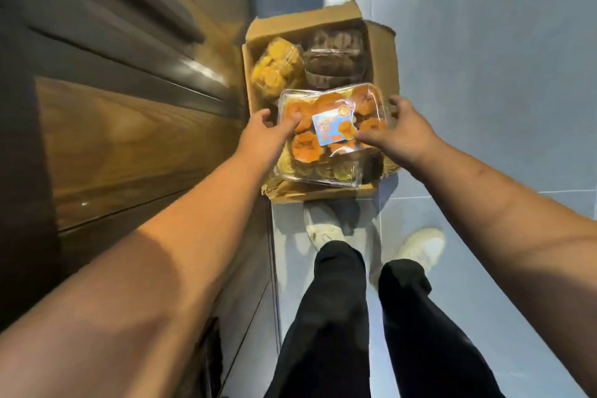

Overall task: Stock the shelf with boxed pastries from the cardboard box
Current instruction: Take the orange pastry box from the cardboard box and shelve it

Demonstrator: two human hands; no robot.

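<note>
Now the left hand (265, 134) and right hand (399, 131) are half open, pressing the two ends of the clear pack (332, 121) over the box (381, 52), probably so it stays level when going to the shelf (129, 126).

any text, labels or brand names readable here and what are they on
Nothing can be read.
Blue label on the lid of the clear pastry box held between left hand and right hand: print too blurred to read.
Cardboard box: no print visible.
Other pastry packs in it: no label visible.
</note>
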